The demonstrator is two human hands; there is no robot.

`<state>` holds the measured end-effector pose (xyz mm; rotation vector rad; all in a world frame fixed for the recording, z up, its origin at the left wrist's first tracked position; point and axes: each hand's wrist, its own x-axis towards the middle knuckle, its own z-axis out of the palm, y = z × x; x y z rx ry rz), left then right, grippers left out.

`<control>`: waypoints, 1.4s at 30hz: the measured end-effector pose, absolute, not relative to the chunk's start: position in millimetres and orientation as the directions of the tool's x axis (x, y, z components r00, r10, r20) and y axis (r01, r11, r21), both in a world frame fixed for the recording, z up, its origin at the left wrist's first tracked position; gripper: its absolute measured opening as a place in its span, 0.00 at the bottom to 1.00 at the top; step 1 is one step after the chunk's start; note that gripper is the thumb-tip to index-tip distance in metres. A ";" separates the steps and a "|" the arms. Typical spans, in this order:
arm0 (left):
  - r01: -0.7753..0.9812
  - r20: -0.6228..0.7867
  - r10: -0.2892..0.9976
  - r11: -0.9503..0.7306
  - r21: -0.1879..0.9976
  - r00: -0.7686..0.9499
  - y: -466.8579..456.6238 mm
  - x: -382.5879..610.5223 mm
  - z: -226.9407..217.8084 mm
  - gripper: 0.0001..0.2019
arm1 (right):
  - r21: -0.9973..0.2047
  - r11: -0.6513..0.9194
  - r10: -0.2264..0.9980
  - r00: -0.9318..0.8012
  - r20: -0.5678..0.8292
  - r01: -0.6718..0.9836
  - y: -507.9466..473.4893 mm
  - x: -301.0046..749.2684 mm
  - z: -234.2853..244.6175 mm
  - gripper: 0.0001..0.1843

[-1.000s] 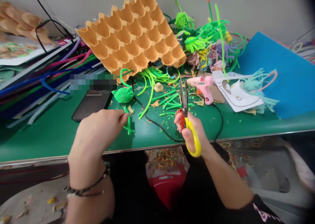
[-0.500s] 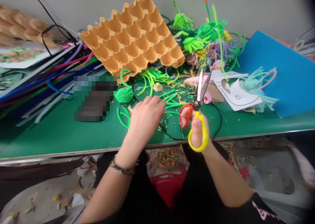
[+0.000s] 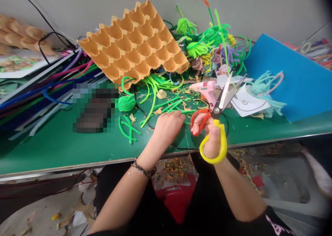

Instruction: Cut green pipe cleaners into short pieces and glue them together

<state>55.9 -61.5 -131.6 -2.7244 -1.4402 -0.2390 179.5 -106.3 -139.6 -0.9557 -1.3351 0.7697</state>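
My right hand (image 3: 210, 134) grips a pair of scissors (image 3: 220, 106) with one red and one yellow handle; the blades are parted and point up to the right. My left hand (image 3: 167, 127) reaches over the green table (image 3: 52, 142), fingers curled down onto short green pipe-cleaner pieces (image 3: 175, 106); what the fingertips hold is hidden. A small bent green pipe-cleaner shape (image 3: 128, 127) lies on the table left of that hand. A black cable (image 3: 145, 113) runs under my left hand.
An orange egg tray (image 3: 135, 45) leans at the back. A pink glue gun (image 3: 204, 90) lies behind the scissors. Piles of coloured pipe cleaners (image 3: 212, 45), a blue sheet (image 3: 290, 80), white paper cut-outs (image 3: 246, 101), a green yarn ball (image 3: 127, 102). A red bin (image 3: 176, 194) stands below the table edge.
My left hand left the bent green shape on the table and moved right to the cut pieces. The scissors tilted to the right and their blades opened.
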 end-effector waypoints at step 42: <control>0.054 0.003 0.662 -0.065 0.996 0.750 -81.4 32.9 -105.7 0.12 | -0.923 0.349 0.911 0.287 0.295 -0.161 -93.0 182.3 -128.3 0.08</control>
